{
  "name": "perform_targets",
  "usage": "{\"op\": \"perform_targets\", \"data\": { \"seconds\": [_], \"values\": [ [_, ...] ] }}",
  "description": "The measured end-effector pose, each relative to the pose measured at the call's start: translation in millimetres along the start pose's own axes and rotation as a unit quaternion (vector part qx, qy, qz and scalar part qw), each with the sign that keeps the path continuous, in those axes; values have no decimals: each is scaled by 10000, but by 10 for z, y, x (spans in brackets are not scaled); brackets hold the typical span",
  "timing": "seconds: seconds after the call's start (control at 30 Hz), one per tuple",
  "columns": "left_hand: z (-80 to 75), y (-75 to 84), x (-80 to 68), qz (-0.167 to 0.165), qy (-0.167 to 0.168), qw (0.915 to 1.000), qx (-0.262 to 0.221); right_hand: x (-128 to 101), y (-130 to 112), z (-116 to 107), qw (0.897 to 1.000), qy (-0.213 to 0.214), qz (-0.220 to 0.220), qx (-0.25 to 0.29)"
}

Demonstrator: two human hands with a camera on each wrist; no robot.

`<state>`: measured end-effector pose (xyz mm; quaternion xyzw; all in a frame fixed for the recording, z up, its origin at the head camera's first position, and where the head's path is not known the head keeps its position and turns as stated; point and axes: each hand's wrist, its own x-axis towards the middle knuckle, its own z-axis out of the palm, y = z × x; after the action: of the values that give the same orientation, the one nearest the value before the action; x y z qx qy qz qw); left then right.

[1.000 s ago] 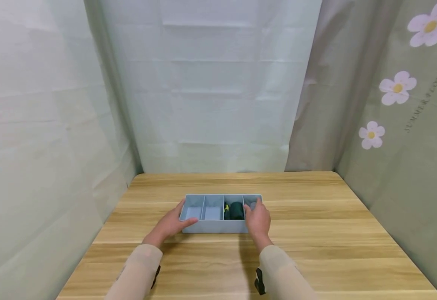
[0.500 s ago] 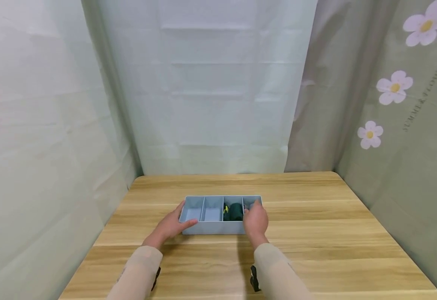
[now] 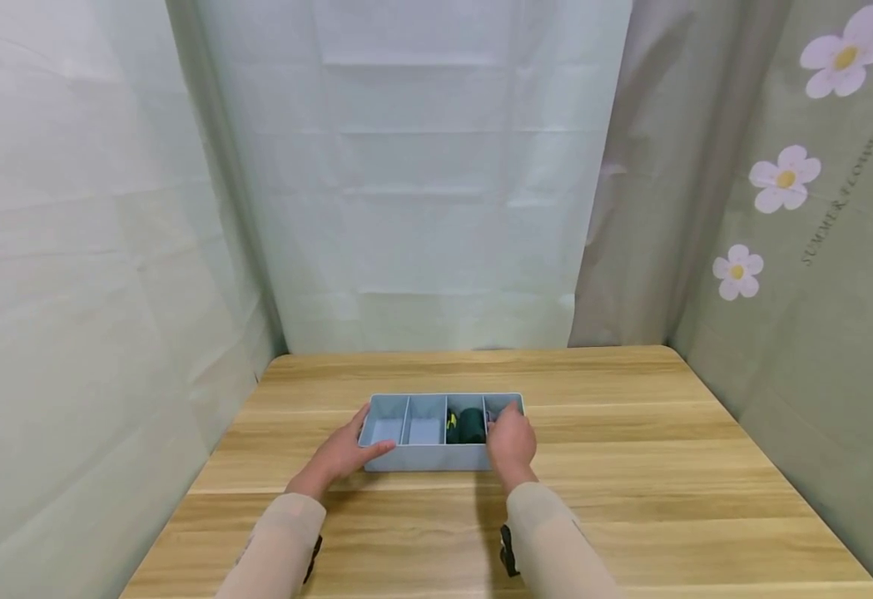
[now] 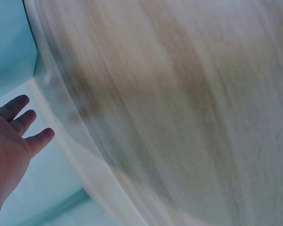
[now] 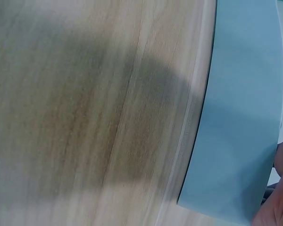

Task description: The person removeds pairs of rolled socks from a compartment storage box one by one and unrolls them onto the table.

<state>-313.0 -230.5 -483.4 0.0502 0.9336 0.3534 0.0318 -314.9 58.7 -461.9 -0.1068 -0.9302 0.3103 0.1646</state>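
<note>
Pale green cloth hangs all around our wooden table [image 3: 631, 466], and the cloth on the right has pink flowers [image 3: 784, 178] on it. On the table, nearer the back edge than the front, sits our blue box [image 3: 429, 456] with four little rooms.

Since a second ago the box has slid a tiny bit to the left, and our right hand [image 3: 512, 441] went with it. We think we are just nudging the box into place.

Our left hand [image 3: 342, 453] lies flat against the left end of the box. Its fingers [image 4: 24, 122] are straight and hold nothing; they only touch the side. Our right hand is at the right end, with its fingers bent over the rim into the last room. We cannot tell if they hold the small grey thing [image 3: 498, 408] in there.

A dark green roll [image 3: 470, 423] sits in the third room, just left of our right hand. The two left rooms look bare.
</note>
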Motion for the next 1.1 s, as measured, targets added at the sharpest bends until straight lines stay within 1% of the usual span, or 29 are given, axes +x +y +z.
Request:
{"op": "perform_targets", "data": {
  "seconds": [0.23,0.33,0.5,0.57,0.67,0.73,0.83,0.87,0.97,1.07,1.1],
  "values": [
    [-1,14,-2,-29,21,10000,-8,52,-10,-15,9990,-381,18,-232],
    [-3,17,-2,-43,28,10000,0,76,-24,-38,9970,-644,-1,-423],
    [8,2,4,-42,47,10000,72,86,-62,-106,9909,-1173,21,-655],
    [16,-3,3,-58,36,9999,83,86,-69,-133,9893,-1290,26,-685],
    [24,-29,-1,-72,47,9999,77,100,-70,-152,9887,-1361,-106,-619],
    [28,-46,-4,-71,66,9999,40,140,-43,-134,9881,-1452,-189,-475],
    [30,-53,-11,-4,104,9999,7,246,70,-43,9842,-1663,-496,-362],
    [30,-51,-13,12,109,9999,12,315,165,59,9834,-1633,-695,-363],
    [34,-43,-19,54,101,9999,38,395,245,107,9783,-1828,-894,-379],
    [39,-32,-24,41,97,9999,71,382,202,11,9759,-2017,-812,-200],
    [39,-27,-27,36,97,9999,68,335,123,-102,9739,-2168,-653,-150]
  ]
}}
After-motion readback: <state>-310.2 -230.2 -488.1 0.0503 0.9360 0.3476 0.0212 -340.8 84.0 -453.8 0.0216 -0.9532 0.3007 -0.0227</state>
